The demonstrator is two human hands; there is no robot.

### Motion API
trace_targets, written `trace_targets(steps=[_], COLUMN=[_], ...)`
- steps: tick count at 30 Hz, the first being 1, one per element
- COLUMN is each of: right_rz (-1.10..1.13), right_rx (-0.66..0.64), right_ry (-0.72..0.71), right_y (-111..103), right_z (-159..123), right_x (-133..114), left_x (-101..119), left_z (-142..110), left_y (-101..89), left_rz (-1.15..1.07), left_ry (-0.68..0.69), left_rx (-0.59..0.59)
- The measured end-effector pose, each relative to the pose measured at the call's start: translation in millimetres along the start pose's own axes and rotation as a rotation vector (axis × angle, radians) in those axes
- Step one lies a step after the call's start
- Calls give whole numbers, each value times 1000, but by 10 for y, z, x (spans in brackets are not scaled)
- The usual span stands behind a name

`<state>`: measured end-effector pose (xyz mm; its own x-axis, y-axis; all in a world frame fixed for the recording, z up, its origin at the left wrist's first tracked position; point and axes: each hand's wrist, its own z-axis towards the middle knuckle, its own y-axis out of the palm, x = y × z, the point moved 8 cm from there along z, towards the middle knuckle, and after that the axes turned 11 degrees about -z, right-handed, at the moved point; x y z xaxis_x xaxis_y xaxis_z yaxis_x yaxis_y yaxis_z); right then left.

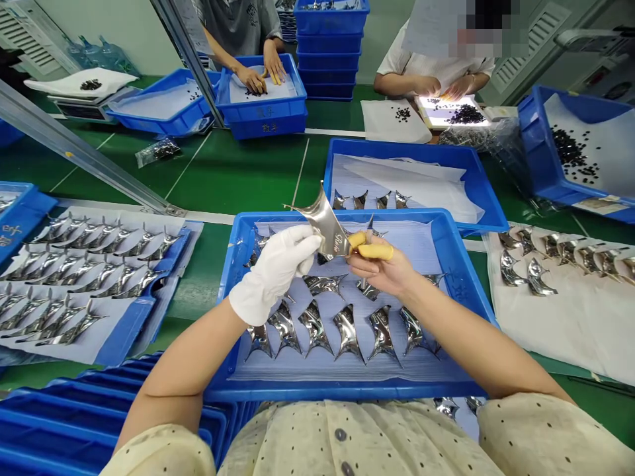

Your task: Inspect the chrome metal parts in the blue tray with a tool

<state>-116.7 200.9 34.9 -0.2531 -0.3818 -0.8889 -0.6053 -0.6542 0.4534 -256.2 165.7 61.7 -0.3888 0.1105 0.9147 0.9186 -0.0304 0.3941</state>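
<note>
My left hand (278,268), in a white glove, pinches a curved, polished metal piece (325,221) with pointed corners and script lettering on its face. The piece is raised over a blue tray (342,390). Yellow finger covers sit on the thumb and a finger of my right hand (384,264), which is closed at the piece's lower right edge. A slim greyish stick (366,285) shows below and above its fingers; its kind is unclear. In the tray, similar metal pieces (347,330) lie in rows on white paper, some hidden behind my hands.
A second blue tray (417,149) touches the far side of mine. More metal pieces lie left (94,274) and on white paper right (575,317). Across the green table, two people handle small dark parts. A slanted metal post (99,155) stands left.
</note>
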Motion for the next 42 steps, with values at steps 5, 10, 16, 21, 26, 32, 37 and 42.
trace_targets(steps=[5,10,16,21,26,32,37,42], right_rz=[45,-36,-450,-1567,-2072,-2117,-1978,-1905], right_rx=[-14,71,414,682,599,490,479,372], right_ry=[-27,0,-167,-24,395,541,523,592], right_y=[110,181,-434,-1101,-1410,-1486,-1452,-1344], right_z=[-121,-123,-441,-967,-1035,-962,-1126,-1100], right_x=[-141,-48,-361,-613,-274,-144,-178,68], left_x=[-187,-318,-362,-203,-187,-316,-333,-357], left_z=[79,87,142,231,270,266,304,312], left_y=[134,188,-48,-332,-347,-372,-401,-363], left_rz=[-343,-402,-130,-263,-347,-394,-399,-415], left_ry=[-75,-96,-84,-11,25,-66,-69,-64], left_rx=[-86,-101,9,209,217,179,193,205])
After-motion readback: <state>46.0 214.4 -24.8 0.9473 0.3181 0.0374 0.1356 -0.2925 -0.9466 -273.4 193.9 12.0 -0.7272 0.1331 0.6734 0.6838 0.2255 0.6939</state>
